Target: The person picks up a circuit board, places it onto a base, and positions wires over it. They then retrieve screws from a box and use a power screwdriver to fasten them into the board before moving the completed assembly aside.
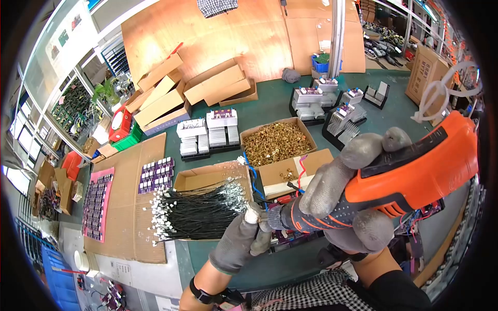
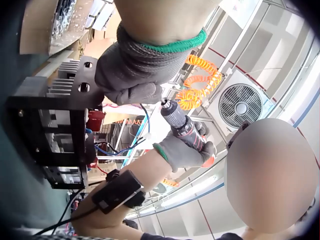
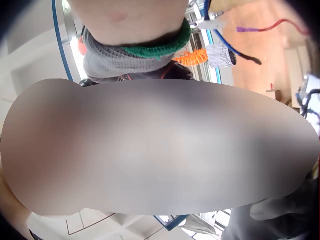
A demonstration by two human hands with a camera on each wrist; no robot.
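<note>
While the right hand (image 1: 332, 181) grips the orange-and-black power drill (image 1: 415, 160), gloved fingers curled round its body, the left hand (image 1: 231, 246) pinches something small and pale at the ribbed chuck (image 1: 275, 217); what it is cannot be told. Both gloves are grey knit. Just left of the left hand's fingertips, thin black cables (image 1: 202, 212) with white connectors spill over the left edge of an open cardboard box (image 1: 194, 180). Behind the chuck, brass-coloured fittings (image 1: 280, 142) fill another box. Green tabletop (image 1: 272, 103) shows beyond its rim, with finned metal blocks (image 1: 223, 135) to the left. Purple circuit boards (image 1: 155, 173) lie in rows on a flat cardboard sheet (image 1: 129, 212). Farther right, a tall carton (image 1: 428, 78) bears dark printing, too small to read.
</note>
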